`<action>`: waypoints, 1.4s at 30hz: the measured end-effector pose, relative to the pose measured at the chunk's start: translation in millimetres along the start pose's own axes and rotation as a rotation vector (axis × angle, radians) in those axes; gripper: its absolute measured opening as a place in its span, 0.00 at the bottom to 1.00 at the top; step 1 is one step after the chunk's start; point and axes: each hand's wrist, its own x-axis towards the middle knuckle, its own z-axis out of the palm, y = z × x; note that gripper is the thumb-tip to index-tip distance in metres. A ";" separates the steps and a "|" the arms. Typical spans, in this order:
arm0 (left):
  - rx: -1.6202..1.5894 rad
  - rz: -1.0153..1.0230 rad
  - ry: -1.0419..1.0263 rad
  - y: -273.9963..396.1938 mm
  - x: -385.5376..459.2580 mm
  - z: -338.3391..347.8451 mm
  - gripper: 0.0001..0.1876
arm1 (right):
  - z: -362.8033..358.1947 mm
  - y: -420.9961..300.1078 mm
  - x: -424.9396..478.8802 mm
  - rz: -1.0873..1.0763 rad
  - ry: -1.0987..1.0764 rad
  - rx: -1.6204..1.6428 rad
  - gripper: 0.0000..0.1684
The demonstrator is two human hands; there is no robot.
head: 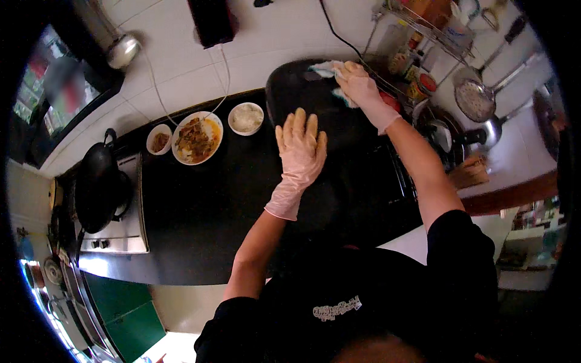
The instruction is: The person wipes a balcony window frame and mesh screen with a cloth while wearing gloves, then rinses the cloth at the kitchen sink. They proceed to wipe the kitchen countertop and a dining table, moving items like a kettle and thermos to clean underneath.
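Observation:
My right hand (pixel 361 86), in a thin pale glove, presses a white cloth (pixel 329 69) with green edging onto a black round-cornered surface (pixel 308 100). The cloth bunches under the fingers, and parts of it stick out on two sides. Gloved too, my left hand (pixel 300 152) is held palm down with its fingers apart at the near left part of this dark surface. Nothing is in it; whether it touches the surface I cannot tell. To its left stand a white bowl of rice (pixel 246 119), a larger plate of mixed cooked food (pixel 198 138) and a small bowl of food (pixel 159 139).
A black wok (pixel 95 188) sits on a steel gas stove (pixel 136 227) at the left. Jars (pixel 422 86), a wire rack (pixel 431 29) and a hanging skimmer (pixel 475 100) crowd the right. A black cable (pixel 338 36) runs down the tiled wall; white cords (pixel 152 75) hang above the food.

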 end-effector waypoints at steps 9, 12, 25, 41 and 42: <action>-0.007 0.034 0.027 -7.6 -8.1 16.2 0.25 | 10.7 -39.8 108.9 0.196 -0.344 0.314 0.24; 0.015 0.042 0.047 -6.5 -8.3 15.5 0.25 | 7.0 -57.9 117.6 0.269 -0.352 0.294 0.22; -0.024 0.052 0.065 -8.5 -9.5 6.5 0.22 | -46.1 -160.6 51.5 -0.503 -0.441 0.144 0.25; -0.182 -0.113 0.246 -14.7 -35.9 -34.3 0.26 | -68.8 -123.7 -122.5 -0.772 0.058 0.073 0.22; -0.177 -0.115 0.218 -7.9 -33.5 -37.0 0.27 | -67.9 -112.7 -136.0 -0.736 0.110 0.042 0.23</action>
